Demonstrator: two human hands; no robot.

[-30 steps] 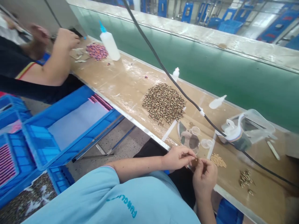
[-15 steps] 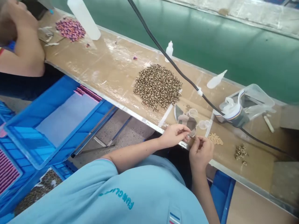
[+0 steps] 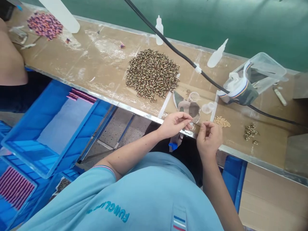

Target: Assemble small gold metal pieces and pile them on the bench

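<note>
My left hand and my right hand meet at the near edge of the workbench, both with fingers pinched together. Between the fingertips is a small piece too tiny to name. Just beyond my hands lies a stained patch with two small clear caps. A large heap of brown-and-gold small parts lies further back on the left. A small pile of pale beads sits to the right of my right hand, and a few brown parts lie further right.
A black cable crosses the bench to a clear plastic box. Small glue bottles stand at the back by a green conveyor belt. Blue crates sit below on the left. Another person's arm and pink parts are at far left.
The camera has tilted downward, so the bench slid up in view. My hands stayed together at the bench edge, still pinching; the brown piece seen a second ago no longer shows.
</note>
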